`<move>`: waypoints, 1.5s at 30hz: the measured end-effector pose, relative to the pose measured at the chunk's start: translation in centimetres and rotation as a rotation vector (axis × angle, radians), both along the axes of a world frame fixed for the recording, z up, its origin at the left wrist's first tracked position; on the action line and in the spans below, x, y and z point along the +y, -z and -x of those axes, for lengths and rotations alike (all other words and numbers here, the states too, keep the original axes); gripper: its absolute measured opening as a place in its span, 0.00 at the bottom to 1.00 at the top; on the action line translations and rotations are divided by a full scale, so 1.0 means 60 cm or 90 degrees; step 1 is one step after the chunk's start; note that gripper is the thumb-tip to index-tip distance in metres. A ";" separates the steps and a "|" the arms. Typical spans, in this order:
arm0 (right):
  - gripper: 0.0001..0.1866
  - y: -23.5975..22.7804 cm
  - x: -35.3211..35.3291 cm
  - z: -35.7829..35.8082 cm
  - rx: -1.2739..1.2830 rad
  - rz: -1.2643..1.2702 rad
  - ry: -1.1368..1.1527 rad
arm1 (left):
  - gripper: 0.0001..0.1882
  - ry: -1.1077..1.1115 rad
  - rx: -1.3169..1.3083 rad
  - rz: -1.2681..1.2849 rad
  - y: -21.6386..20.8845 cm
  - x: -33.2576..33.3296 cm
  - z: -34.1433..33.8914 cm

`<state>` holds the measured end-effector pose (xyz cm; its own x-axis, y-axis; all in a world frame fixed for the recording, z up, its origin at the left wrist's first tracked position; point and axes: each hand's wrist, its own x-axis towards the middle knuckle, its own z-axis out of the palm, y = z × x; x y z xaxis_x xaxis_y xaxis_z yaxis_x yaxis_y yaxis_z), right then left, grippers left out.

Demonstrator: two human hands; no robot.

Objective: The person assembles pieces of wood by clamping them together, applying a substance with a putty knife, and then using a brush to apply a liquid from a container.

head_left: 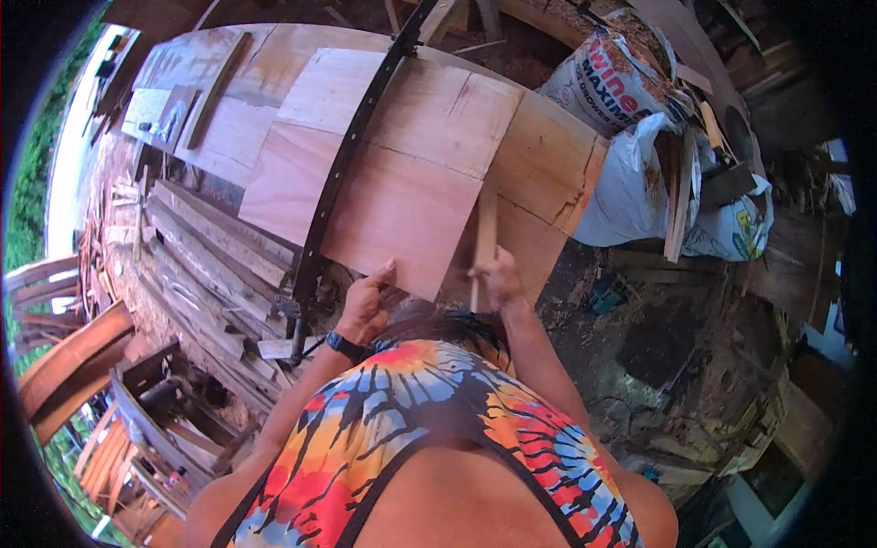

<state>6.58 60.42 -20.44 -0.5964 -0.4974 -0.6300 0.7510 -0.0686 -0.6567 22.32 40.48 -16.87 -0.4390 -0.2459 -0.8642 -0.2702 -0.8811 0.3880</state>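
Two hands at the near edge of a plywood sheet (402,215), one gripping a wooden stick (485,233).

The sheet is thin, flat and roughly square, with a smooth reddish-brown face; it lies on top of larger, paler boards (548,160) with cracked grain. The left hand (365,301) rests on the sheet's near corner, fingers pressed together and curled over the edge, a dark watch (344,346) on the wrist. The right hand (498,279), just right of that corner, is closed in a fist around the stick, a narrow, straight, pale slat that runs up along the sheet's right edge. A long black metal bar (352,151) lies along the sheet's left edge. Left of the sheet, rough grey planks (215,247) are stacked. Right of it sit white woven sacks (630,178), bulging and creased.
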 end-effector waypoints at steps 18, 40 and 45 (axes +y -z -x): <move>0.19 -0.136 0.111 0.118 0.449 -0.213 -0.248 | 0.28 0.601 -0.374 0.468 -0.113 -0.018 0.034; 0.45 -0.093 -0.192 0.110 0.814 -0.679 -0.155 | 0.18 0.082 -0.263 0.702 -0.082 -0.482 -0.115; 0.48 -0.032 -0.206 0.085 0.794 -0.711 -0.077 | 0.20 0.226 -0.348 0.869 -0.037 -0.547 -0.110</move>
<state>1.46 48.04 -18.51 -0.9638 -0.2408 0.1145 -0.2654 0.8260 -0.4973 28.92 7.68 -14.65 -0.3566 -0.9239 -0.1388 -0.7623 0.2018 0.6149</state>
